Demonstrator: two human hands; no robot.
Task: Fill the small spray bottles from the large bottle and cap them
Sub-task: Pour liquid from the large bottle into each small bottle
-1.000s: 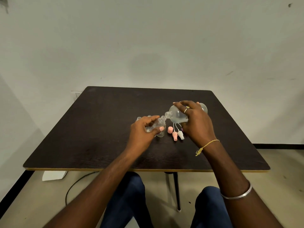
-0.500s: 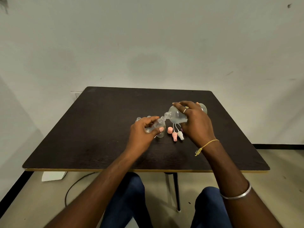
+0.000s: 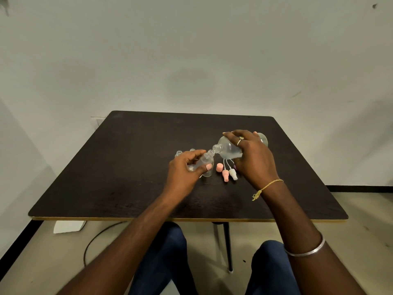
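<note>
My right hand (image 3: 253, 158) grips the large clear bottle (image 3: 227, 149), tipped on its side with its mouth pointing left. Its mouth meets the neck of a small clear spray bottle (image 3: 204, 161), which my left hand (image 3: 182, 173) holds tilted above the dark table (image 3: 127, 177). Another small bottle (image 3: 209, 173) stands just behind my left thumb. Two more small bottles (image 3: 178, 153) peek out beyond my left hand. A pink cap (image 3: 219, 167), a pink spray top (image 3: 225, 175) and a white spray top (image 3: 233, 174) with thin tubes lie between my hands.
The table's front edge (image 3: 187, 219) runs above my knees. A wall stands right behind the table. Under the table a black cable (image 3: 93, 241) and a white block (image 3: 68, 226) lie on the floor, next to a table leg (image 3: 227, 245).
</note>
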